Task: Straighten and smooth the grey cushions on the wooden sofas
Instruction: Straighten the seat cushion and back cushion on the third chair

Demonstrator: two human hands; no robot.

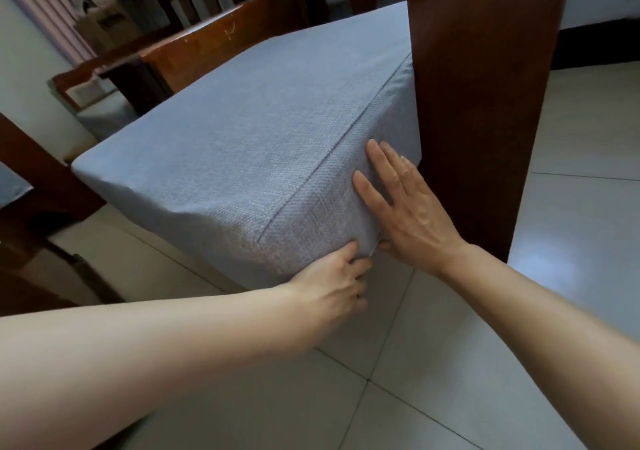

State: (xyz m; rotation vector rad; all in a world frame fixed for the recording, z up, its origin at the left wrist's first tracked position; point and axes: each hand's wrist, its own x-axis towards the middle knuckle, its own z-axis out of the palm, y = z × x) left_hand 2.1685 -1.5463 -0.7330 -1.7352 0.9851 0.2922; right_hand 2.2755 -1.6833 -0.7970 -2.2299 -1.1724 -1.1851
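Grey cushion (249, 131) sits on the seat of a wooden sofa, its near right corner pushed out toward the tiled floor (450, 363) and lying just left of a dark wooden post (478, 103). Both hands work that corner. Right hand (412, 214) lies flat against the cushion's side panel, fingers straight and spread, palm pressing the fabric; nothing is clasped in it. Likely reason: it pins the cover taut and steadies the foam while the other hand pulls. Left hand (332, 283) is lower, at the bottom edge of the same corner, fingers curled in under the cushion and pinching a fold of the cover, so this grip is clamped on cloth. How much fabric it has is hidden under the knuckles. The two hands nearly touch at the lower corner. Relative to the grip, the cushion's bulk stretches up, left and far, with only its bottom near corner caught. Top face looks smooth already; the seam along the edge runs fairly straight. A second wooden sofa frame (207, 48) stands far left.
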